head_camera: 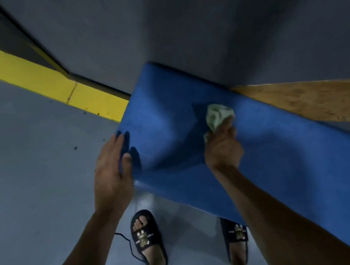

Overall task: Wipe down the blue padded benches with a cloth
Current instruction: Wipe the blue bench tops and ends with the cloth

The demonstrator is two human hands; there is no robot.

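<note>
While the right hand (222, 146) grips the bunched cloth (218, 115) on the blue bench (169, 133) top near its end, wiping is mid-step. Left hand (112, 169), fingers straight, braces the end edge. Next, I'd judge: stroke toward the uncovered length.

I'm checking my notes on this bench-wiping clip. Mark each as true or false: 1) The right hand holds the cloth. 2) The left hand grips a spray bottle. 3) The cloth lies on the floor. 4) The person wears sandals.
1) True: the right hand holds the bunched pale green cloth.
2) False: the left hand lies flat against the end of the blue bench, holding nothing.
3) False: the cloth is on the bench top.
4) True: dark sandals show on both feet.
</note>
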